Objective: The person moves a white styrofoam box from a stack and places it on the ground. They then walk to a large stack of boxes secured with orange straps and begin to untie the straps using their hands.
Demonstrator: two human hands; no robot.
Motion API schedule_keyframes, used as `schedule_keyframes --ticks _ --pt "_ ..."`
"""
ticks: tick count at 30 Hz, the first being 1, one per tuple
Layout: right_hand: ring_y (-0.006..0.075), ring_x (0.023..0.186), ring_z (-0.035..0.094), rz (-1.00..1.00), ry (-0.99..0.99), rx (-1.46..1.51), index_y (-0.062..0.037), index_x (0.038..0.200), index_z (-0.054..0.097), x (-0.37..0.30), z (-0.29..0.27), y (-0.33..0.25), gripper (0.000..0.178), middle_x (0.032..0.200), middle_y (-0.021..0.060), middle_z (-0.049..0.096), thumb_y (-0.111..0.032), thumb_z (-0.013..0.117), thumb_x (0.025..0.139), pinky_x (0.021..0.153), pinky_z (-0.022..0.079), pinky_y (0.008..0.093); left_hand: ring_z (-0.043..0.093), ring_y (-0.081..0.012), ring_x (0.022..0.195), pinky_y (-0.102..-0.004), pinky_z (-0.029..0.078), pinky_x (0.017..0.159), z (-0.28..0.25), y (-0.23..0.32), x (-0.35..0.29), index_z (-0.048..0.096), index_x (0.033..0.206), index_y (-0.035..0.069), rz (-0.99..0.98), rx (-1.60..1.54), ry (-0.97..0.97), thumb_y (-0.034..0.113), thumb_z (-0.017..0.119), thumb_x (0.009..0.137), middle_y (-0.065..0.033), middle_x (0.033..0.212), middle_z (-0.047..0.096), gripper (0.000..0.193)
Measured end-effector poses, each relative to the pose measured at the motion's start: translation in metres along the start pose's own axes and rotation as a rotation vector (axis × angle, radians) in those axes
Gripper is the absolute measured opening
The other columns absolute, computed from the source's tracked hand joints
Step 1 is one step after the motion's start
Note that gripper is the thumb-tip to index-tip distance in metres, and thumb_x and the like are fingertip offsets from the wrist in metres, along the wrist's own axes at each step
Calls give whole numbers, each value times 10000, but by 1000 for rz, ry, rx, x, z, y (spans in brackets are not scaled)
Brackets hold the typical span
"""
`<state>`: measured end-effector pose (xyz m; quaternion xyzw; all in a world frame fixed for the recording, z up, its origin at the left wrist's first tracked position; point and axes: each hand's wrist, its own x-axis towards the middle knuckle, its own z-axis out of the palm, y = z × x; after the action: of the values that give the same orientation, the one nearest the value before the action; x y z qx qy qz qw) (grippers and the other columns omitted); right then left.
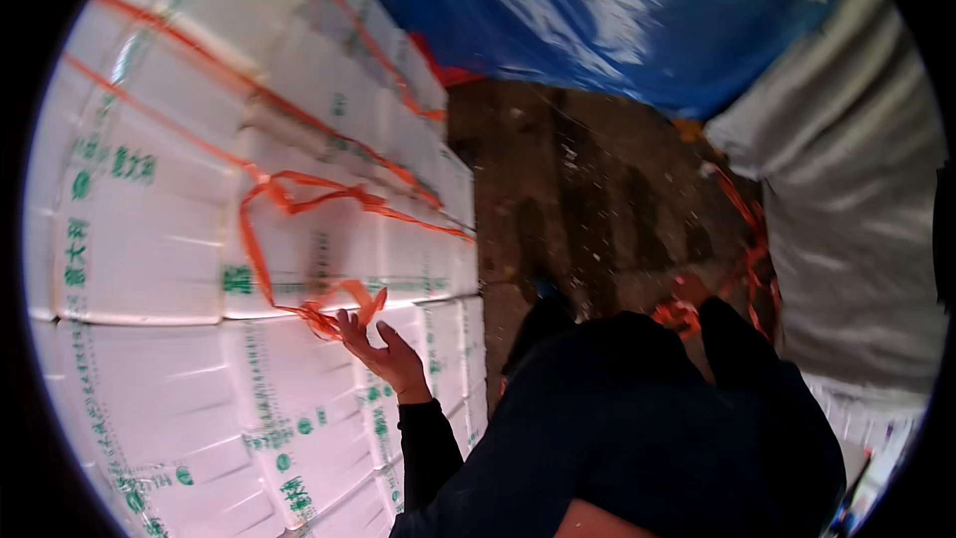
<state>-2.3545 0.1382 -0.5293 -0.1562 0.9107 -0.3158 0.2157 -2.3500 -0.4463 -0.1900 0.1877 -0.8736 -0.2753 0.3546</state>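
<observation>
A stack of white foam boxes (299,379) with green printing rises on the left, bound with orange plastic straps (194,48). From a knot on the upper boxes, a loose orange plastic rope (257,254) loops down to a crumpled end. Beside that end is my left hand (388,361), thumb and fingers spread, the fingertips close to or touching the rope. Over on the right, my right hand (689,289) is partly hidden and curled at a bundle of orange plastic rope (677,317), which it appears to grip. More rope trails near it.
Dark, wet-looking floor (588,189) with white specks runs between the box stack and a grey fabric cover (846,229) on the right. A blue tarp (597,20) hangs across the far end. My dark-clothed body covers the lower middle.
</observation>
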Motion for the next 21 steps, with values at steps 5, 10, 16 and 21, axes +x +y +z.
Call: schedule_keyframes --ticks 5,10,16,21 --pt "224 666 590 461 -253 268 -71 957 589 107 -1 41 252 728 92 584 -286 459 972 544 461 378 420 -352 1285 -457 356 1060 -4 44 143 287 1452 12 115 -5 294 123 479 931 -195 1447 344 566" --pt "186 595 516 498 -424 974 -112 1041 558 277 -71 -81 244 821 67 565 -326 452 989 502 397 318 452 -363 1256 -459 360 1050 9 15 199 305 1424 -30 202 84 342 148 520 930 -204 1432 376 567" --pt "131 608 554 -194 -181 1155 -74 923 584 592 -197 -284 158 748 20 582 -224 553 963 517 430 289 558 -371 1029 -479 418 877 19 -3 208 488 1313 -18 282 706 401 209 597 899 -167 1155 609 485" --pt "238 970 625 -622 450 690 -1 1198 553 735 -347 -555 481 999 155 661 -388 610 920 830 480 347 568 -311 965 -444 434 848 30 -7 217 507 1279 -17 221 857 465 152 572 916 -168 1106 577 406"
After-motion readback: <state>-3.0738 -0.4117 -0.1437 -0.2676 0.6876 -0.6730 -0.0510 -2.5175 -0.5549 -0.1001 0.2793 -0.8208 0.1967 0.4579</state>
